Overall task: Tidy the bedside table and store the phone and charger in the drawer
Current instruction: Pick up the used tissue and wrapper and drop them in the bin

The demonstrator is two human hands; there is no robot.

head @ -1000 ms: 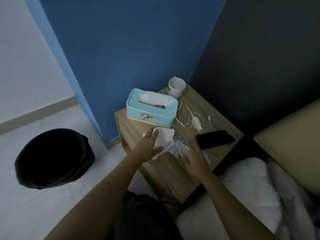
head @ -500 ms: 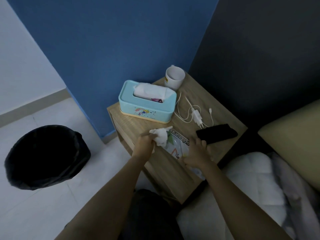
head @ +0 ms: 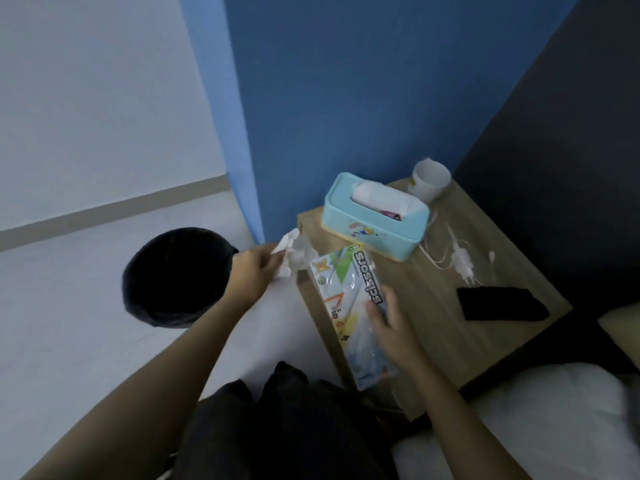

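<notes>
The phone (head: 502,303) lies flat near the worktop's (head: 433,323) right edge, with the charger (head: 462,263) and its tangled cable just behind it; neither is stored yet. The left hand (head: 251,277) clutches a crumpled tissue (head: 294,252) off the worktop's left edge, near the bin (head: 173,275). The right hand (head: 391,327) grips a scissors pack (head: 349,306). A loose toss could drop the tissue short of the bin, onto the floor.
</notes>
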